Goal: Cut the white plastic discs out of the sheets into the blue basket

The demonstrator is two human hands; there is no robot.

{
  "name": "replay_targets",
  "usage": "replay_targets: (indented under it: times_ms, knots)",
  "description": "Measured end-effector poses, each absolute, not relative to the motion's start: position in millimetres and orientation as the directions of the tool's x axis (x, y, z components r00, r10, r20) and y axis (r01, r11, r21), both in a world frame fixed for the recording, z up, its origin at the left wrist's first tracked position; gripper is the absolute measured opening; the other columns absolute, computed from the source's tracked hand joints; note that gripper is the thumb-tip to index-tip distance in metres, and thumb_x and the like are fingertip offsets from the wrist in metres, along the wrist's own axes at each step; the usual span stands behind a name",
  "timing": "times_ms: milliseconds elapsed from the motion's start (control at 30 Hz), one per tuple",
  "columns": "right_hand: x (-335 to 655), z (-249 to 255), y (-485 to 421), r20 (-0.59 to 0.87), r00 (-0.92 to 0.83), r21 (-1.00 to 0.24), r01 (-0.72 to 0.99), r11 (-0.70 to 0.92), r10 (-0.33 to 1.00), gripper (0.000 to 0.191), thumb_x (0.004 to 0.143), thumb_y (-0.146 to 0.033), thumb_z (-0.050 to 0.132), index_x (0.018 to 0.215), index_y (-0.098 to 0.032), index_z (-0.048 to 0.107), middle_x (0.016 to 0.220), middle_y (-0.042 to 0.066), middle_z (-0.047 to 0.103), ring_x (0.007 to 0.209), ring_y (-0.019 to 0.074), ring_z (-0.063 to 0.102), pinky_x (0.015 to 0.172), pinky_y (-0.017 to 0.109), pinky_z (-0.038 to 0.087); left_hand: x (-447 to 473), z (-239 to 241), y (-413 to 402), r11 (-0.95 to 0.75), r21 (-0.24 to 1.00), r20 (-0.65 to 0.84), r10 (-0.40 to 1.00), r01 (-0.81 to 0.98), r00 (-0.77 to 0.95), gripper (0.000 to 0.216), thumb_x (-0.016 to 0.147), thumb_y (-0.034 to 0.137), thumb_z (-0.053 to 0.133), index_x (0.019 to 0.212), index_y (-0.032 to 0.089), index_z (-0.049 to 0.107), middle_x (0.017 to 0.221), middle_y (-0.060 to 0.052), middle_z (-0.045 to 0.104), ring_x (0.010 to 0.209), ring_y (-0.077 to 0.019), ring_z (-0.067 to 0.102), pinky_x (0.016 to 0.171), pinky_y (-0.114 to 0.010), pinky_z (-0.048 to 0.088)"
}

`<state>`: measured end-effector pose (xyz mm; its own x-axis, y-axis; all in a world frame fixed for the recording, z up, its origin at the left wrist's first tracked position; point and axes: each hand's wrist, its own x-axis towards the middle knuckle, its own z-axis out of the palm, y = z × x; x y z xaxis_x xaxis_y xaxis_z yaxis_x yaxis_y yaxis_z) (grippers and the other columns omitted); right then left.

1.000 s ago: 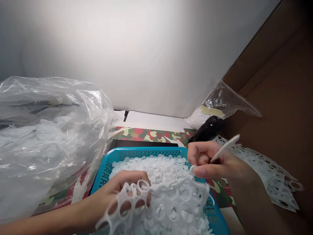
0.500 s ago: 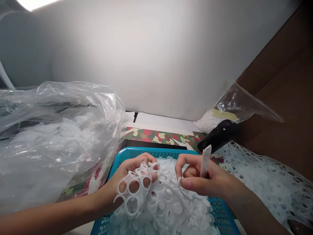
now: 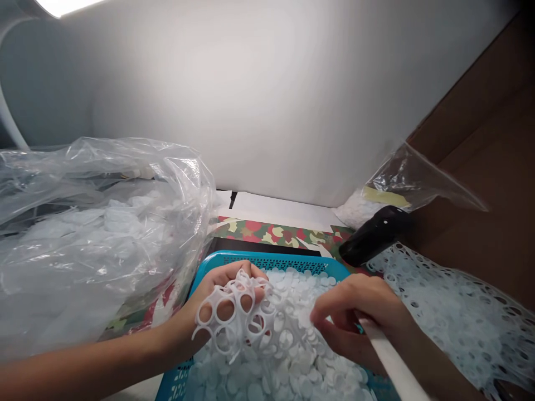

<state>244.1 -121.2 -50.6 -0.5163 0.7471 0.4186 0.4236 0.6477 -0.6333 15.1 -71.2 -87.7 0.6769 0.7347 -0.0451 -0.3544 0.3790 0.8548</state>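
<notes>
Sheet (image 3: 237, 320) with round holes hangs gripped in the left hand (image 3: 225, 273), above white discs (image 3: 301, 281) in a blue basket (image 3: 267, 256); the right hand (image 3: 371, 298) grips a white stick (image 3: 388, 356). Weak pinching could drop the sheet.

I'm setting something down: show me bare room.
Likeliest: the white surface between the pale panel and the camouflage-patterned strip. Crowded: the blue basket of white discs, the plastic bag to its left, the black object and holed sheeting to its right.
</notes>
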Motion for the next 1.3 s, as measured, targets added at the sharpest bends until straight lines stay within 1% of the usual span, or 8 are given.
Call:
replay_targets:
  times_ms: [100, 167, 267, 367, 533, 700, 933, 1300]
  knots:
    - [246, -52, -121, 0.536, -0.567, -0.484, 0.401, 0.778, 0.626, 0.021, 0.079, -0.008, 0.057, 0.093, -0.023, 0.059, 0.054, -0.007, 0.048, 0.045, 0.0068, 0.037, 0.046, 0.021, 0.031, 15, -88, -71, 0.376, 0.854, -0.04, 0.737, -0.361, 0.674, 0.015, 0.079, 0.026, 0.07, 0.079, 0.015, 0.059, 0.072, 0.004, 0.051, 0.053, -0.006, 0.052, 0.049, -0.016, 0.048]
    - [248, -52, -121, 0.569, -0.6, -0.396, 0.398, 0.827, 0.562, 0.019, 0.08, -0.013, 0.06, 0.096, -0.023, 0.059, 0.054, -0.007, 0.046, 0.045, 0.0077, 0.034, 0.046, 0.023, 0.028, 14, -89, -72, 0.348, 0.858, -0.009, 0.746, -0.377, 0.666, 0.014, 0.08, 0.025, 0.069, 0.077, 0.016, 0.058, 0.075, 0.004, 0.051, 0.055, -0.0052, 0.049, 0.051, -0.016, 0.047]
    - [252, -48, -120, 0.557, -0.652, -0.296, 0.423, 0.857, 0.514, 0.021, 0.081, -0.017, 0.061, 0.1, -0.024, 0.058, 0.052, -0.009, 0.04, 0.044, 0.0083, 0.031, 0.045, 0.025, 0.023, 13, -90, -71, 0.272, 0.872, 0.075, 0.747, -0.407, 0.661, 0.021, 0.081, 0.024, 0.067, 0.07, 0.015, 0.051, 0.082, 0.003, 0.05, 0.059, -0.0053, 0.048, 0.055, -0.017, 0.048]
    - [256, -44, -121, 0.528, -0.686, -0.255, 0.434, 0.864, 0.501, 0.019, 0.083, -0.018, 0.06, 0.1, -0.024, 0.059, 0.051, -0.009, 0.041, 0.042, 0.0077, 0.033, 0.045, 0.025, 0.024, 11, -86, -70, 0.212, 0.9, 0.11, 0.734, -0.38, 0.67, 0.033, 0.079, 0.025, 0.068, 0.064, 0.014, 0.041, 0.088, 0.001, 0.047, 0.062, -0.0055, 0.046, 0.057, -0.017, 0.047]
    - [259, -41, -124, 0.51, -0.686, -0.253, 0.458, 0.852, 0.52, 0.015, 0.084, -0.016, 0.059, 0.096, -0.024, 0.06, 0.051, -0.008, 0.046, 0.043, 0.0074, 0.037, 0.047, 0.024, 0.029, 9, -81, -69, 0.125, 0.933, 0.137, 0.743, -0.338, 0.654, 0.04, 0.077, 0.029, 0.07, 0.06, 0.014, 0.037, 0.096, -0.001, 0.043, 0.071, -0.008, 0.044, 0.062, -0.017, 0.044]
    - [259, -44, -122, 0.55, -0.655, -0.252, 0.461, 0.851, 0.518, 0.025, 0.08, -0.013, 0.063, 0.102, -0.024, 0.059, 0.051, -0.009, 0.043, 0.044, 0.0086, 0.033, 0.046, 0.025, 0.026, 8, -90, -69, 0.119, 0.92, 0.18, 0.717, -0.373, 0.673, 0.034, 0.08, 0.024, 0.067, 0.063, 0.014, 0.039, 0.094, -0.001, 0.044, 0.063, -0.0053, 0.041, 0.055, -0.016, 0.041]
    - [264, -46, -115, 0.551, -0.652, -0.37, 0.367, 0.853, 0.52, 0.027, 0.078, -0.01, 0.06, 0.101, -0.023, 0.059, 0.053, -0.008, 0.039, 0.045, 0.0092, 0.03, 0.047, 0.026, 0.022, 8, -93, -68, 0.116, 0.894, 0.227, 0.715, -0.433, 0.661, 0.037, 0.079, 0.025, 0.068, 0.06, 0.015, 0.038, 0.091, -0.002, 0.045, 0.071, -0.0094, 0.045, 0.058, -0.016, 0.042]
    - [264, -45, -116, 0.55, -0.629, -0.371, 0.405, 0.835, 0.549, 0.025, 0.078, -0.011, 0.059, 0.098, -0.026, 0.06, 0.051, -0.009, 0.035, 0.042, 0.009, 0.029, 0.045, 0.026, 0.021, 11, -90, -68, 0.064, 0.901, 0.255, 0.721, -0.429, 0.645, 0.039, 0.079, 0.025, 0.069, 0.059, 0.014, 0.037, 0.087, 0.0, 0.045, 0.071, -0.0085, 0.045, 0.063, -0.019, 0.04]
